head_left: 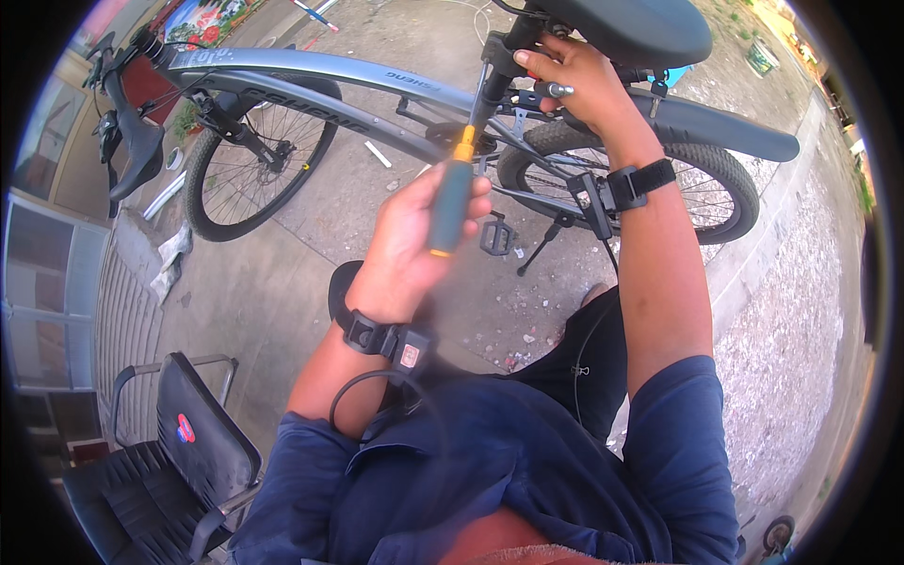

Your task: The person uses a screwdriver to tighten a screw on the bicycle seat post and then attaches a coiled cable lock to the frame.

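My left hand (414,226) is closed round the dark green and yellow handle of a screwdriver (452,202). Its thin shaft points up to the bicycle's seat post (499,80), where I cannot tell if the tip touches. Just under the black saddle (640,33), my right hand (579,80) reaches in beside the post with curled fingers. A small silver metal cylinder (556,90) sticks out between those fingers; what it belongs to is partly hidden. The grey bicycle frame (377,80) stretches across in front of me.
Beyond my hands are the front wheel (259,160), the rear wheel (725,193) with its black mudguard (725,127), a pedal (497,235) and the kickstand (539,252). A black chair (202,424) stands at the lower left. Wrist straps carry cables along both arms.
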A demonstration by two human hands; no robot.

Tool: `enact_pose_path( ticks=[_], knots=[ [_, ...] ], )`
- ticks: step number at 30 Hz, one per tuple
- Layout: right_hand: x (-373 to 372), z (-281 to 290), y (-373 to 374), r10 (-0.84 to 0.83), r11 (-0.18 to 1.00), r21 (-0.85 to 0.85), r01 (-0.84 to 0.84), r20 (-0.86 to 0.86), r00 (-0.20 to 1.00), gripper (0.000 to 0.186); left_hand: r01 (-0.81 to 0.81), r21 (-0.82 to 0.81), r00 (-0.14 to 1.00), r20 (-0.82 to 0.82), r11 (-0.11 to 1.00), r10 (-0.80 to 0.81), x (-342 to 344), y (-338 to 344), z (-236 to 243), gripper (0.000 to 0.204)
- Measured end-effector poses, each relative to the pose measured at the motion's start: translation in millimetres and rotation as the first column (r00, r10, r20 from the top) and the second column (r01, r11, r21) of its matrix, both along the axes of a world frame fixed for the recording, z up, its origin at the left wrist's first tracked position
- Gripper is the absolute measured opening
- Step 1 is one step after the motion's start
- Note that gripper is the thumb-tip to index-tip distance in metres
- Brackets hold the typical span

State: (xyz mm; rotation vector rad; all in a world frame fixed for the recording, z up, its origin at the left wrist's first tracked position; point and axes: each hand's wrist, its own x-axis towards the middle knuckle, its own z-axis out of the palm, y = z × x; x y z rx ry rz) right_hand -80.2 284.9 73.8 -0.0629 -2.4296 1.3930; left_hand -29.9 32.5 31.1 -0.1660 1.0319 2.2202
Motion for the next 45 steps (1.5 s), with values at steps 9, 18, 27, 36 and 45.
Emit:
enact_pose_path(
  ticks=[9, 18, 27, 36, 45],
  knots=[
    [1.4, 3.6, -1.8, 0.007, 1.000, 0.001, -0.007, 0.020, 1.000, 0.050, -0.024, -0.057, 1.000, -0.021, 0.998, 0.023, -1.8, 0.7, -1.6, 0.032],
    [0.3, 1.8, -4.4, 0.003, 1.000, -0.016, -0.003, 0.019, 1.000, 0.049, -0.041, -0.066, 0.996, -0.082, 0.997, 0.036, -6.7, -5.7, -10.2, 0.028],
    [1.5, 6.9, -4.8, 0.029, 1.000, 0.006, -0.029, 0.033, 0.999, 0.050, -0.002, -0.049, 0.990, -0.140, 0.999, -0.005, -8.5, -9.8, -13.4, 0.032],
    [-2.0, 1.2, -3.0, 0.009, 1.000, -0.006, -0.009, 0.024, 1.000, 0.050, 0.048, -0.013, 0.993, -0.111, 0.999, -0.050, -10.9, -11.3, -13.0, 0.031],
    [-1.4, -1.7, 0.1, -0.014, 1.000, -0.008, 0.014, 0.012, 1.000, 0.051, 0.046, 0.055, 0.998, -0.044, 0.997, -0.044, -7.5, -5.2, 4.4, 0.029]
  ],
)
